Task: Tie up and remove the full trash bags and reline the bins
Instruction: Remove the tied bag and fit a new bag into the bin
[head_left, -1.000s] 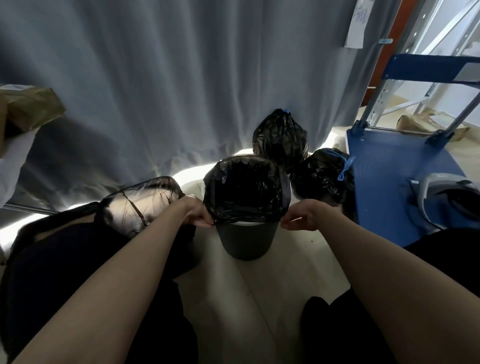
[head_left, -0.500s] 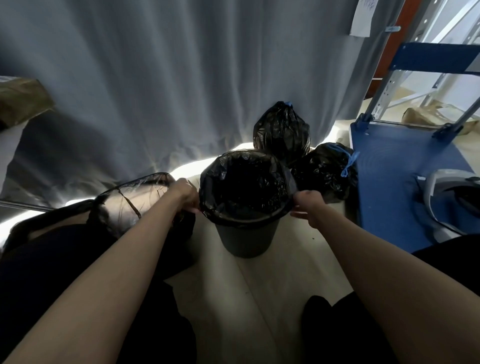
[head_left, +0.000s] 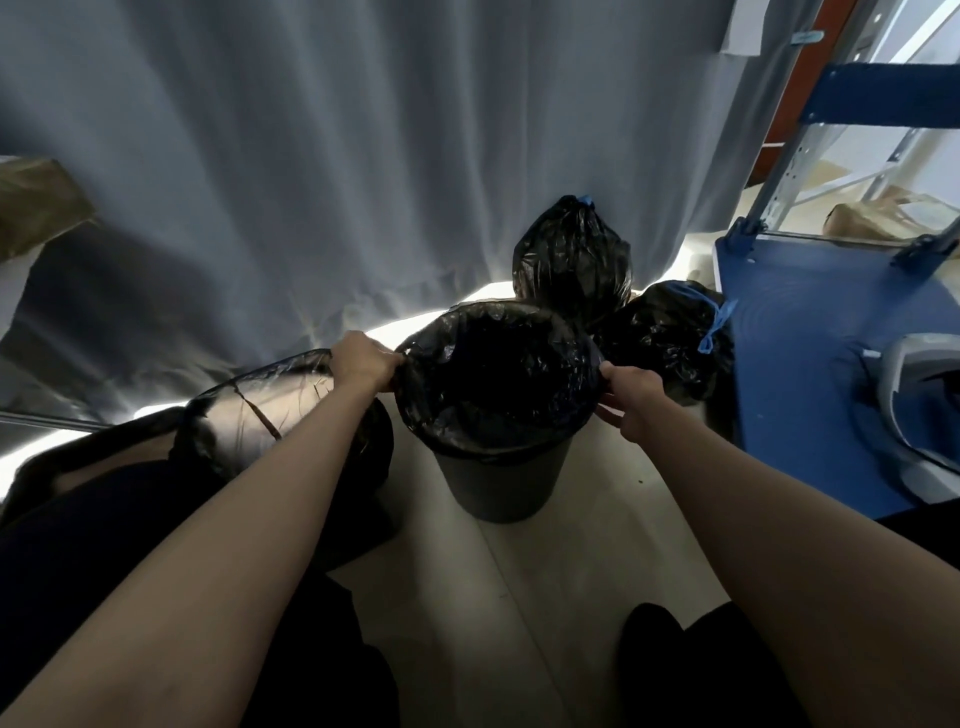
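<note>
While both hands work bin (head_left: 496, 478) from head view: left hand (head_left: 363, 358) pinches liner (head_left: 493, 374) at left rim, right hand (head_left: 631, 397) pinches it at right rim, opposite sides, equally near. Liner mouth lies between grips, folded over rim. Tied bags (head_left: 571, 254) sit behind bin.

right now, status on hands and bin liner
Left hand, right hand both gripping black plastic liner at grey bin rim. Nothing in the way.
</note>
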